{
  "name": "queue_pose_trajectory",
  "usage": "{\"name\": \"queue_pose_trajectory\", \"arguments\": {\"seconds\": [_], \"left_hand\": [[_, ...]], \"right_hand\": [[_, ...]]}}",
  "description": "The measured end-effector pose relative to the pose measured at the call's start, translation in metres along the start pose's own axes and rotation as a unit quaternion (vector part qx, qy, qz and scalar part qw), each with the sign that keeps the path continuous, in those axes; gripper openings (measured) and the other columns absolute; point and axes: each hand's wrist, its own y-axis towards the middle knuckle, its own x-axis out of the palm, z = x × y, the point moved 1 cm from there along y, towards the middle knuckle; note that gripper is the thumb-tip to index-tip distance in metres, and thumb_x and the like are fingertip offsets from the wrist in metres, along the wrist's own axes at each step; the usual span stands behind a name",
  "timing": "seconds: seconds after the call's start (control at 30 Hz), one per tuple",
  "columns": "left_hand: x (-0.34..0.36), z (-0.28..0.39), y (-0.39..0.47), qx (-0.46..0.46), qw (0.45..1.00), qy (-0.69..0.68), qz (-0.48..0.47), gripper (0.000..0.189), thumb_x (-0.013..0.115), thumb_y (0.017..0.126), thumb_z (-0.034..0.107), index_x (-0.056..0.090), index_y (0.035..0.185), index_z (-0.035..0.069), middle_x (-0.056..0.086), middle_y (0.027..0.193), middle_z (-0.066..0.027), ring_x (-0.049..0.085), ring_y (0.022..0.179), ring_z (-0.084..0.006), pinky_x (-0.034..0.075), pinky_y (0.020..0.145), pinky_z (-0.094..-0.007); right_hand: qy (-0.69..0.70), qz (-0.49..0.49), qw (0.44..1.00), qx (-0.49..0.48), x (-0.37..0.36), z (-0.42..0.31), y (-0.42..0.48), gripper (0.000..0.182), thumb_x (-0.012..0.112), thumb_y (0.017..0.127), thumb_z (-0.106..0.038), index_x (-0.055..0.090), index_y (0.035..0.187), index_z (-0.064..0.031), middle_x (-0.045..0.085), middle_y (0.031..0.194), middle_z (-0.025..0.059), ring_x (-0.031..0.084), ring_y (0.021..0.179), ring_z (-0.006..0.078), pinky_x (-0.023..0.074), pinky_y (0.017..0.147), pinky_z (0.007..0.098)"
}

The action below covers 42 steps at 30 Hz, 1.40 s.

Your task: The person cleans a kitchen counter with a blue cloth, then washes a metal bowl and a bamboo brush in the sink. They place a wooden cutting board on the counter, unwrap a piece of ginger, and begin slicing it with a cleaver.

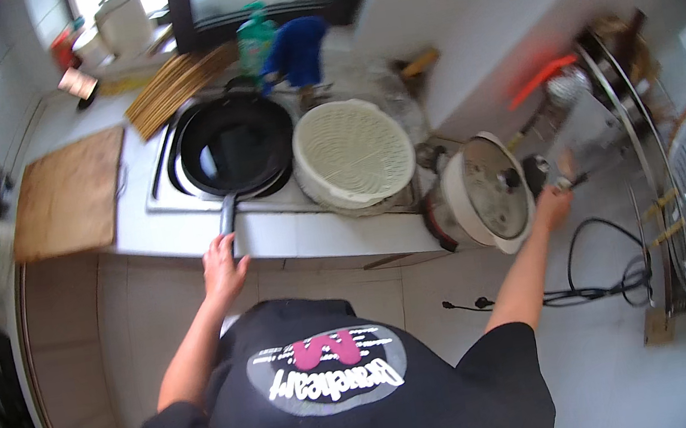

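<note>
My left hand (224, 272) is at the end of the grey handle (228, 215) of a black frying pan (237, 143), thumb spread to one side; whether it grips the handle is unclear. The pan sits on a steel-trimmed hob (162, 195). On the right, my right hand (555, 207) is closed around a small metal-and-black utensil (565, 183), blurred and partly hidden by the fingers. Behind it a broad grey metal blade or sheet (585, 129) shows, also blurred. Beside this hand stands a pale electric pot (458, 199) with a glass lid (495, 187).
A pale plastic colander (353, 151) stands right of the pan. A wooden cutting board (71, 196) lies left, with bamboo sticks or slats (180, 89) behind. A blue cloth (302, 50) and green bottle (255, 40) stand behind. Black cables (594, 294) and a metal rack (653, 173) are right.
</note>
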Motion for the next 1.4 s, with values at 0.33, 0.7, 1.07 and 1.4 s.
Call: {"name": "queue_pose_trajectory", "arguments": {"seconds": [0.33,0.7,1.07,1.4], "left_hand": [[-0.017,-0.006,-0.026,-0.063,0.995,-0.044,-0.058,0.058,0.068,0.078,0.024,0.043,0.128,0.012,0.035,0.136,-0.0190,0.042,0.119,-0.0366,0.039,0.098,-0.0432],[-0.059,-0.062,-0.035,-0.025,0.990,-0.134,-0.026,0.052,0.066,0.081,0.027,0.046,0.125,0.008,0.043,0.130,-0.0177,0.042,0.121,-0.0341,0.036,0.102,-0.0415],[-0.178,-0.198,-0.067,-0.095,0.968,-0.231,0.021,0.048,0.064,0.082,0.027,0.048,0.123,0.006,0.052,0.119,-0.0151,0.056,0.103,-0.0283,0.046,0.089,-0.0383],[-0.244,-0.297,-0.137,-0.217,0.940,-0.234,0.122,0.049,0.065,0.081,0.025,0.047,0.123,0.008,0.055,0.118,-0.0122,0.060,0.097,-0.0239,0.049,0.084,-0.0362]], "right_hand": [[0.221,0.087,0.966,-0.107,-0.033,-0.027,-0.013,0.028,0.066,0.080,-0.027,0.057,0.084,-0.0009,0.063,0.073,0.0094,0.059,0.061,0.0244,0.0453,0.057,0.0391],[0.619,-0.490,0.612,-0.034,-0.095,-0.192,-0.307,0.011,0.064,0.082,-0.008,0.053,0.081,-0.0077,0.053,0.059,0.0025,0.053,0.048,0.0134,0.0468,0.042,0.0275],[0.289,-0.848,0.443,-0.024,-0.087,-0.362,-0.676,0.007,0.060,0.077,-0.005,0.052,0.077,-0.0051,0.052,0.059,0.0047,0.051,0.044,0.0161,0.0408,0.039,0.0292],[0.279,-0.880,0.385,-0.009,-0.107,-0.499,-0.890,0.012,0.054,0.073,-0.006,0.057,0.063,-0.0002,0.051,0.051,0.0119,0.052,0.045,0.0218,0.0405,0.042,0.0327]]}}
